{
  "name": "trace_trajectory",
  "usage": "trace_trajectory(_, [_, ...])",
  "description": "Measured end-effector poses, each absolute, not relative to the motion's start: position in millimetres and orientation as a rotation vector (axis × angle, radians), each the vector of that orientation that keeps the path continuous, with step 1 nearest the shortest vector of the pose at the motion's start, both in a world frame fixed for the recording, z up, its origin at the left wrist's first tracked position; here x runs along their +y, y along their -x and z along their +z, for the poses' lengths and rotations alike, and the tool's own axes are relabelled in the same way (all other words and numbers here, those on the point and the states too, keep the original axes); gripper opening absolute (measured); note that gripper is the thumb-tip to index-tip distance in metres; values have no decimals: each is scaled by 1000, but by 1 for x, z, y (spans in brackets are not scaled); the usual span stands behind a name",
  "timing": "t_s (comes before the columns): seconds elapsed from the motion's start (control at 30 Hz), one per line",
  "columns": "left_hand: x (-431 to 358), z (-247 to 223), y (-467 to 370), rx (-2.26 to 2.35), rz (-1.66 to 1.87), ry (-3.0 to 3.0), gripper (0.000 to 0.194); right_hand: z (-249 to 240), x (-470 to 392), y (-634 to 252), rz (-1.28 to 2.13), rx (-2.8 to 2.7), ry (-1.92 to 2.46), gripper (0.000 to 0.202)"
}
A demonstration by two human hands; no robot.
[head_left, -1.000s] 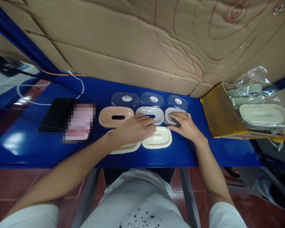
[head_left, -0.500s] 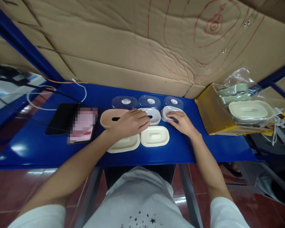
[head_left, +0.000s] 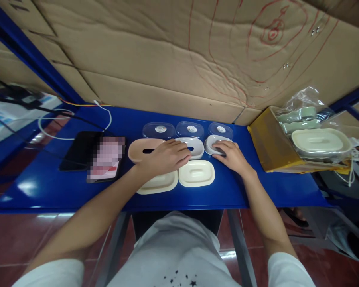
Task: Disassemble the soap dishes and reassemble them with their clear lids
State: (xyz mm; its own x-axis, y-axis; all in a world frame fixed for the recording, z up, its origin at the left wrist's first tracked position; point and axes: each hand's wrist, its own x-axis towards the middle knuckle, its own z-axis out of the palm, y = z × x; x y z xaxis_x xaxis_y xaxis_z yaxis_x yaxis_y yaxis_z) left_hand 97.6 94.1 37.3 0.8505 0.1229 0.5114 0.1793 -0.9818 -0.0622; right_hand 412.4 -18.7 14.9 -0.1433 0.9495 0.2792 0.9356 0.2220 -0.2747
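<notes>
My left hand (head_left: 169, 156) lies across a peach oval piece (head_left: 139, 148) with a dark slot and the left end of a white slotted oval piece (head_left: 199, 148). Its fingers are together and curled at the white piece. My right hand (head_left: 233, 156) grips a smaller white oval piece (head_left: 211, 142), thumb at the near side and fingers over the top. Two cream oval dishes lie nearer me: the right dish (head_left: 209, 173) shows whole, while my left forearm partly covers the left dish (head_left: 160, 185). Three clear oval lids (head_left: 192, 128) with round stickers line the back.
A phone (head_left: 107, 157) and a black flat item (head_left: 74, 155) lie left on the blue table (head_left: 227, 191), with a white cable (head_left: 110, 117) behind. At right stands a taped cardboard box (head_left: 267, 143) holding bagged green and cream pieces. Cardboard (head_left: 152, 71) walls the back.
The whole view has shifted slightly. Both hands stay at the same two white pieces, with hardly any movement against the table.
</notes>
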Motion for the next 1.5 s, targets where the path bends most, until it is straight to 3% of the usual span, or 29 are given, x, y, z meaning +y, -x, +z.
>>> trace_trajectory(0.37, [100, 27, -99, -283, -788, 2938, 31, 27, -24, -418, 75, -2060, 1703, 37])
trace_trajectory(0.77, [94, 29, -100, -266, -733, 2991, 30, 70, -64, -452, 185, -1938, 1772, 27])
trace_trajectory(0.9, [69, 31, -103, -118, -671, 3045, 26, 62, -57, -452, 19, -1868, 1764, 33])
trace_trajectory(1.03, [50, 28, -109, 23, -536, 3156, 34, 45, -39, -428, -5, -1987, 1702, 34])
trace_trajectory(1.3, [48, 19, -111, 34, -493, 3224, 20, 23, -24, -402, -60, -2108, 1719, 35])
trace_trajectory(1.5, [49, 18, -110, 17, -485, 3247, 21, 13, -19, -403, -108, -2073, 1780, 34])
